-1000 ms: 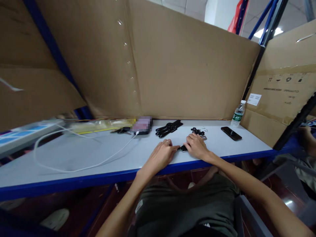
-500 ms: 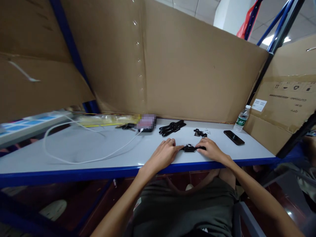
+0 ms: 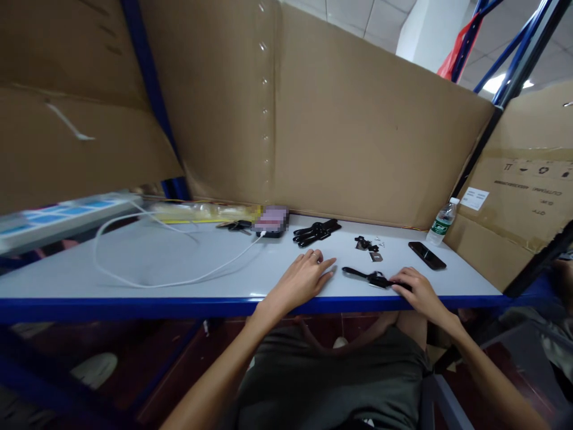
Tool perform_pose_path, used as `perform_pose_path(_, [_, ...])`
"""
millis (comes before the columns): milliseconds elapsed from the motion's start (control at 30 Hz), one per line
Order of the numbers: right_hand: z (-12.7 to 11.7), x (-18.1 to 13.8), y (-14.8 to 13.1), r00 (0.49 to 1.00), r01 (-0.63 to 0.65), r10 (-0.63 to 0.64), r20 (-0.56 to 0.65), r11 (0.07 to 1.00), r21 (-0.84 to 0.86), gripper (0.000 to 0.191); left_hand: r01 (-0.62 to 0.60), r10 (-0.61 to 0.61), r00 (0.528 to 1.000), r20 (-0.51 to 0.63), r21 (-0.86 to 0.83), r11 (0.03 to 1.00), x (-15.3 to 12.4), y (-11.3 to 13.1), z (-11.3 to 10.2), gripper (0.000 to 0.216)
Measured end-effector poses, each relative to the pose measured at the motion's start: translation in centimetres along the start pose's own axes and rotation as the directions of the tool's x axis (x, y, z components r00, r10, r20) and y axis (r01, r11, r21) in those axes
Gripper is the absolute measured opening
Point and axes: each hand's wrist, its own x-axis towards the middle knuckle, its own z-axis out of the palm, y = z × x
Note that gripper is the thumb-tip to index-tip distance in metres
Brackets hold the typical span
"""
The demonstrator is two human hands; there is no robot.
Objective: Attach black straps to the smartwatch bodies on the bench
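My right hand (image 3: 416, 288) has its fingers closed on one handle of a black spokeshave (image 3: 378, 279) near the table's front edge. The other handle points left, free of any hand. My left hand (image 3: 304, 275) rests over the table to the left of it, fingers apart and holding nothing. Beyond the tool lie small black parts (image 3: 366, 243), a flat metal blade (image 3: 376, 257) and tiny bright screws (image 3: 380, 241). Several more black spokeshave bodies (image 3: 316, 233) are heaped farther back, past my left hand.
A phone (image 3: 427, 255) and a water bottle (image 3: 443, 222) stand at the right. A white cable (image 3: 192, 280) loops across the left side to a dark box (image 3: 271, 230). Keys (image 3: 237, 226) lie beside it. Cardboard panels (image 3: 335, 131) wall the back and sides.
My left hand has let go of the spokeshave. My right hand has shifted right and nearer with it, and the tool is now tilted. The metal blade on the table has come into view.
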Motion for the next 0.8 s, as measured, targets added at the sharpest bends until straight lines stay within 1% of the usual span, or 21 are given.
perform_pose_path(133, [-2.8, -3.5, 4.5, 0.985, -0.166, 0.161, -0.058, 0.982, -0.085, 0.020, -0.013, 0.013, 1.000, -0.018, -0.012, 1.000, 0.0, -0.2, 0.2, 0.037])
perform_pose_path(233, [-3.7, -4.5, 6.7, 0.960, -0.279, 0.266, -0.091, 0.940, -0.195, 0.019, -0.014, 0.014, 1.000, -0.005, -0.016, 1.000, 0.0, -0.4, 0.3, 0.035])
perform_pose_path(333, [-3.1, -3.0, 7.3, 0.920, -0.393, 0.373, -0.123, 0.864, -0.315, 0.018, -0.002, 0.002, 1.000, 0.014, -0.016, 1.000, 0.0, -0.3, 0.2, 0.033])
perform_pose_path(433, [-1.9, 0.7, 7.2, 0.873, -0.485, 0.465, -0.147, 0.793, -0.369, 0.017, 0.005, -0.005, 0.999, 0.044, 0.003, 1.000, 0.0, -0.2, 0.0, 0.033])
perform_pose_path(467, [-1.5, 2.0, 7.1, 0.864, -0.499, 0.480, -0.150, 0.780, -0.377, 0.017, 0.004, -0.005, 0.999, 0.048, 0.006, 1.000, -0.1, -0.2, 0.0, 0.033])
perform_pose_path(533, [-1.0, 4.2, 7.0, 0.867, -0.491, 0.482, -0.129, 0.781, -0.385, 0.019, 0.004, -0.004, 0.999, 0.051, 0.007, 1.000, -0.1, -0.3, 0.1, 0.034])
perform_pose_path(600, [-0.7, 5.1, 6.8, 0.876, -0.473, 0.467, -0.117, 0.791, -0.387, 0.026, 0.003, -0.004, 0.999, 0.050, 0.010, 1.000, -0.2, -0.4, 0.2, 0.034])
perform_pose_path(633, [-0.6, 4.9, 6.7, 0.882, -0.465, 0.455, -0.122, 0.797, -0.385, 0.031, 0.004, -0.004, 0.999, 0.049, 0.014, 1.000, -0.2, -0.4, 0.2, 0.034])
perform_pose_path(700, [-0.4, 3.6, 6.4, 0.889, -0.457, 0.432, -0.155, 0.808, -0.371, 0.036, 0.004, -0.005, 0.999, 0.047, 0.024, 1.000, -0.3, -0.3, 0.2, 0.035])
perform_pose_path(800, [0.4, 0.3, 5.9, 0.898, -0.436, 0.384, -0.212, 0.837, -0.330, 0.033, -0.001, -0.003, 0.998, 0.067, 0.052, 0.999, -0.3, -0.3, 0.1, 0.035])
